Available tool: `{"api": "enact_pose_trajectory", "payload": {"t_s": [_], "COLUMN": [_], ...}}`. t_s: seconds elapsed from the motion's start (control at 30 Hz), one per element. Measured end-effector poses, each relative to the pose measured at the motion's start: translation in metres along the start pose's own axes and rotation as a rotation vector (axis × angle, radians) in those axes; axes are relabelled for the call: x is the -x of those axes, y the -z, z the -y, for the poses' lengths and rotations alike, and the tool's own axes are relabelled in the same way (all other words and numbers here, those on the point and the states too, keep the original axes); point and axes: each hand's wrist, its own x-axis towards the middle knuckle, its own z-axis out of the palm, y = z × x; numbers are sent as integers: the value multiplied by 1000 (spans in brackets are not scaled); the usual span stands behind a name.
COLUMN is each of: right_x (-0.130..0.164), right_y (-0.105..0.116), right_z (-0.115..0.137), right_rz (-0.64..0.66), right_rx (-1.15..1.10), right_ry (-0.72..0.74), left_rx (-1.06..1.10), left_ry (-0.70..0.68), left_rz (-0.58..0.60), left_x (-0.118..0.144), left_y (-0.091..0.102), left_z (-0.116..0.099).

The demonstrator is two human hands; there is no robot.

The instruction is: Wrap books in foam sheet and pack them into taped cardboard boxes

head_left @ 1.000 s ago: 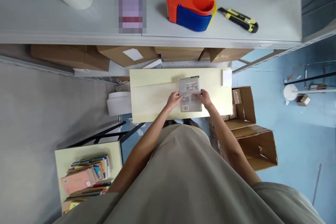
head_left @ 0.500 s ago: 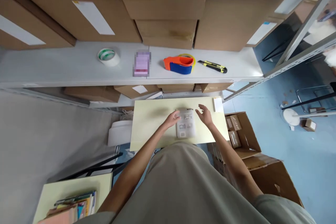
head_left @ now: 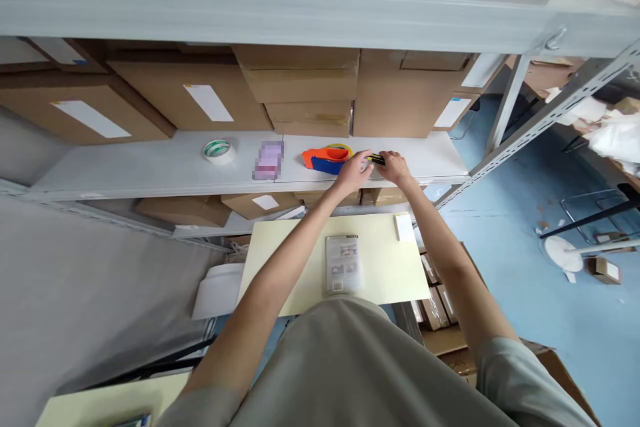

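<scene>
Both hands are up on the grey shelf (head_left: 150, 170), reaching to the yellow-and-black utility knife (head_left: 377, 159) that lies just right of the orange-and-blue tape dispenser (head_left: 327, 159). The right hand (head_left: 396, 167) covers the knife's far end, fingers curled over it, though a firm grip cannot be told; the left hand (head_left: 354, 173) touches its near end, fingers loosely bent. Left of the dispenser sits a tape roll (head_left: 219, 150). Below the shelf, a packet (head_left: 343, 263) lies on the pale table (head_left: 280, 267)

Tape dispenser (head_left: 327, 159) orange and blue; utility knife (head_left: 376, 159) yellow-black; tape roll (head_left: 218, 150) green-white.
</scene>
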Motion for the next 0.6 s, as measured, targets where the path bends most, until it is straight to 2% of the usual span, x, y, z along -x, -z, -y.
{"api": "enact_pose_trajectory", "payload": {"t_s": [0.07, 0.13, 0.2, 0.27, 0.33, 0.43, 0.5, 0.6], "right_x": [-2, -2, 6, 25, 60, 132, 183, 246], "right_y": [-4, -7, -13, -22, -36, -61, -82, -121], "right_z": [-5, -14, -27, -42, -54, -58, -47, -21], "right_rz": [0, -13, -55, -154, -283, -349, -324, -188], "right_rx": [7, 18, 24, -8, -82, -160, -220, -376], "right_ry": [6, 20, 34, 59, 99, 99, 71, -10], "left_rx": [-23, -41, -49, -48, -64, -194, -277, -291], "left_ry": [-14, -36, -37, 23, 180, 587, 817, 965], "left_rz": [-3, -3, 16, 68, 120, 152, 168, 215], "left_x": [5, 22, 51, 91, 141, 223, 272, 325], "left_y": [-5, -9, -13, -17, -19, -20, -22, -39], "left_z": [0, 5, 20, 47, 84, 144, 174, 198]}}
